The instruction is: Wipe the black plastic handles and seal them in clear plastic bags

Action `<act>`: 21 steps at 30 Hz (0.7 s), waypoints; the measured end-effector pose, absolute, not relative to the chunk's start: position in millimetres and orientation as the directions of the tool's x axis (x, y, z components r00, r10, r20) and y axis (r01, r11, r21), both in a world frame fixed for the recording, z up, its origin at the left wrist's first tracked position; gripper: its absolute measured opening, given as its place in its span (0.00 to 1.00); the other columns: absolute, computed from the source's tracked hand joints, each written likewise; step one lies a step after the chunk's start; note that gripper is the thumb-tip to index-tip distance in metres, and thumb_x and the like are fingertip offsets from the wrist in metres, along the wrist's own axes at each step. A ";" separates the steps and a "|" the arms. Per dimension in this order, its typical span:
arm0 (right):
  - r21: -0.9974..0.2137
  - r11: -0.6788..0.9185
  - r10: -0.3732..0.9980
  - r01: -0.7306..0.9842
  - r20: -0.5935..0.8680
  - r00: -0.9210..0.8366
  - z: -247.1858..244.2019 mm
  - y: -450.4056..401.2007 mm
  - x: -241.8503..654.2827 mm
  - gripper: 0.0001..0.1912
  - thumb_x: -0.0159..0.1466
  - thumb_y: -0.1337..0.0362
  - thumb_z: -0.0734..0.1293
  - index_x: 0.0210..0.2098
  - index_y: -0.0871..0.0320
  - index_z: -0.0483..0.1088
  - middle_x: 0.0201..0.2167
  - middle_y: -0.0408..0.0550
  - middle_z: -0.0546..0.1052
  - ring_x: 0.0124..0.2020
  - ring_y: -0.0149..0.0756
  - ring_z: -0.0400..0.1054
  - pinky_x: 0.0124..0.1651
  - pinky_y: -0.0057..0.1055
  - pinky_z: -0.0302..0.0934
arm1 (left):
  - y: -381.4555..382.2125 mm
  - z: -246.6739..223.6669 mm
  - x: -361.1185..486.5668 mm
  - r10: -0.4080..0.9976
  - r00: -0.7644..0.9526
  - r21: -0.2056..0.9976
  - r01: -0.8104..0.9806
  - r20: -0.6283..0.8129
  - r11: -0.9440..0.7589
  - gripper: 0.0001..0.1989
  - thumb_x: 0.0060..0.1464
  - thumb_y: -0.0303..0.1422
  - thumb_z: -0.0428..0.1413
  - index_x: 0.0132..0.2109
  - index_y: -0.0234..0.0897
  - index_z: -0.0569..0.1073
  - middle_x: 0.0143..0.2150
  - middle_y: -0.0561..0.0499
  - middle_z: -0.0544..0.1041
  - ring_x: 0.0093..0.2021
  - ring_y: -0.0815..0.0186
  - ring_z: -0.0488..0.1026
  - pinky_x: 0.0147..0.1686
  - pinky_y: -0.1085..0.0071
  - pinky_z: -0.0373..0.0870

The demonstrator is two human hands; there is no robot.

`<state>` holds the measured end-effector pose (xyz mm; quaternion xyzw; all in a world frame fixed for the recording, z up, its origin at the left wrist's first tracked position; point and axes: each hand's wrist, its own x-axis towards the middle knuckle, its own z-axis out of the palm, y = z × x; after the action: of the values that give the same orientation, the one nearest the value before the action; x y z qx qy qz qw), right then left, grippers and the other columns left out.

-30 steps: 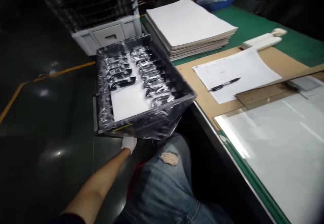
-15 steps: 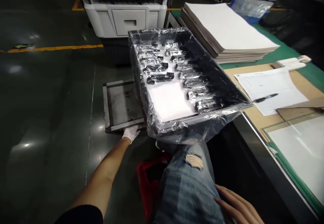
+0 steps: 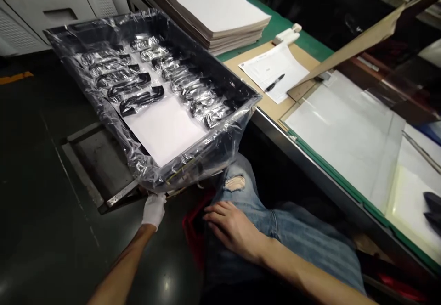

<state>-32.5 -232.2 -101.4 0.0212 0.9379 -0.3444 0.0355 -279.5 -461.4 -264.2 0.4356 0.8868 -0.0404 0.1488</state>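
Observation:
My left hand (image 3: 154,211), in a white glove, has its fingers closed at the near edge of a low metal frame (image 3: 117,194), just under the corner of the bin; the fingertips are partly hidden. A black bin (image 3: 193,158) lined with clear plastic film stands above and beside that frame. Inside it, two rows of black curved parts (image 3: 143,99) in clear wrapping lie on a white sheet (image 3: 165,130). My bare right hand (image 3: 234,229) lies on my thigh in ripped jeans, fingers stretched out and holding nothing.
On the green-topped workbench at right are a stack of large white sheets (image 3: 220,25), a printed form (image 3: 272,70) with a black pen (image 3: 274,82) and a glass plate (image 3: 347,135). A grey-white machine (image 3: 58,11) stands behind the bin. Something red (image 3: 195,231) is low beside my leg.
My view has turned to the right, so the bin and frame appear further left. My right hand has come forward onto my thigh. My left hand stays at the metal frame, nearer the bin's corner.

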 end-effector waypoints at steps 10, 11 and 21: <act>-0.465 0.885 -0.177 -0.029 -0.279 -0.944 -187.5 -296.6 -110.5 0.12 0.71 0.59 0.67 0.47 0.62 0.72 0.43 0.49 0.77 0.43 0.38 0.73 0.49 0.41 0.70 | -547.2 -209.7 -183.6 0.836 -0.410 0.021 0.894 -0.366 0.448 0.05 0.61 0.29 0.58 0.36 0.34 0.74 0.35 0.52 0.75 0.42 0.63 0.74 0.46 0.60 0.73; -0.461 0.885 -0.212 -0.064 -0.276 -0.937 -195.7 -308.1 -119.2 0.13 0.71 0.59 0.67 0.49 0.62 0.72 0.45 0.50 0.77 0.45 0.39 0.73 0.50 0.43 0.70 | -548.2 -205.0 -181.2 0.844 -0.401 0.022 0.899 -0.356 0.437 0.03 0.61 0.27 0.58 0.37 0.34 0.74 0.36 0.52 0.75 0.42 0.63 0.74 0.47 0.60 0.73; -0.374 0.889 -0.409 -0.265 -0.385 -0.827 -257.2 -362.0 -163.4 0.15 0.70 0.60 0.67 0.54 0.59 0.71 0.56 0.53 0.73 0.57 0.46 0.68 0.59 0.51 0.66 | -537.6 -189.1 -179.1 0.908 -0.317 0.055 0.937 -0.275 0.344 0.08 0.59 0.19 0.54 0.36 0.34 0.74 0.31 0.53 0.73 0.40 0.62 0.74 0.51 0.56 0.72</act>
<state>-163.4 -362.0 -257.2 -0.1787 0.9433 -0.1539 0.2334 -179.1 -537.6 -189.1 0.5699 0.8095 -0.0572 0.1294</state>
